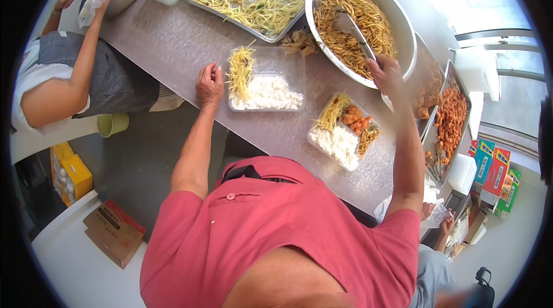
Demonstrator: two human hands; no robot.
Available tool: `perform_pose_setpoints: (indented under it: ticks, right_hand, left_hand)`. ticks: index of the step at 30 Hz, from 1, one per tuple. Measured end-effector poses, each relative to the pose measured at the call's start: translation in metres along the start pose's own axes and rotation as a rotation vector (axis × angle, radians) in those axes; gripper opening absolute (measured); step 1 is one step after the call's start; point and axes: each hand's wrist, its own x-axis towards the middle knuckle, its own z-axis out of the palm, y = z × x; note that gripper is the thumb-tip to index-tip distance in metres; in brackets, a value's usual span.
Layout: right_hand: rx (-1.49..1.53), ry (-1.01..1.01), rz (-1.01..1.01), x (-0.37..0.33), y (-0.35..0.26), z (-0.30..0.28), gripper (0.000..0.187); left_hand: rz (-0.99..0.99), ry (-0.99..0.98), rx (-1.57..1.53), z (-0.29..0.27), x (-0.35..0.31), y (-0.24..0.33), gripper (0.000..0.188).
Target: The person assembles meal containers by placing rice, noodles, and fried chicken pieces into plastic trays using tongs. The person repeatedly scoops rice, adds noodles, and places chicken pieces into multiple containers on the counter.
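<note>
Far left: co-worker in a dark apron [112,74], one hand [102,8] on clear plastic wrapping. Below, a green cup [117,124] and a yellow carton [76,175] with pale round items inside.

Left hand [210,84]: at the table [173,37], just beside the larger clear container. Fingers loosely curled, nothing visible in them; cannot tell whether thumb and fingertips press together, or whether they touch the rim.

Larger container [283,61]: flat on the table, white rice [269,93] in the near part, yellow shreds [241,69] heaped along its left side (some poke over the far edge). Beyond it, a metal tray [228,20] spread with the same kind of shreds.

Right of that, nearer the table edge: smaller container [318,146], filled with rice, yellow shreds, orange-brown fried pieces [356,119] and some noodles.

Farther back, a large white bowl [405,34] of brown noodles [351,2]. Metal tongs [355,28] reach into it, tips against the noodles. Right hand [386,73] over the near rim, fingers wrapped around the tongs; cannot tell how far the tong arms are spread.

Far right: long tray [462,132] of reddish-brown pieces [451,111], then coloured boxes [496,175] by the window.
</note>
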Motion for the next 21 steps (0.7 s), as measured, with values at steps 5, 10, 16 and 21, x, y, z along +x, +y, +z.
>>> perform_pose_setpoints:
  ticks: [5,10,16,21]
  right_hand:
    - [-0.024,0.027,-0.032,-0.018,-0.017,-0.006,0.03]
    - [0.032,0.098,-0.021,-0.04,-0.038,-0.007,0.026]
    - [-0.004,0.22,-0.106,-0.073,-0.058,0.007,0.02]
    - [0.01,0.27,-0.129,-0.108,-0.084,0.036,0.017]
  left_hand:
    - [0.011,-0.015,0.001,0.001,0.0,-0.002,0.019]
    - [0.018,-0.037,-0.001,0.001,0.0,-0.004,0.019]
    - [0.026,-0.077,-0.028,0.002,-0.001,-0.005,0.019]
    - [0.025,-0.088,-0.083,-0.001,-0.002,-0.005,0.019]
